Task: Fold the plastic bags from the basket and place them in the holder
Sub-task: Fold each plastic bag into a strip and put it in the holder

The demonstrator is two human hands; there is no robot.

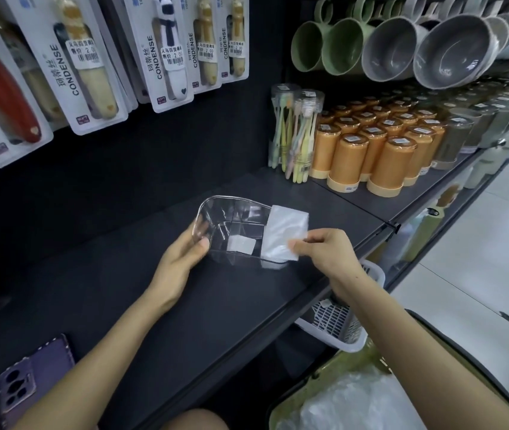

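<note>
The right grip (324, 252) pinches a folded bag (281, 234) standing half inside the right end of the clear holder (234, 211) over the shelf (123, 290), while the left grip (182, 256) clasps the holder's left rim. Released carelessly, the springy plastic may unfold or topple out.

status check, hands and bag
Left hand grips clear plastic holder. Right hand pinches folded white plastic bag at holder's right end. Nothing in the way.

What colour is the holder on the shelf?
Clear, colourless plastic holder; the head view shows it best.
</note>
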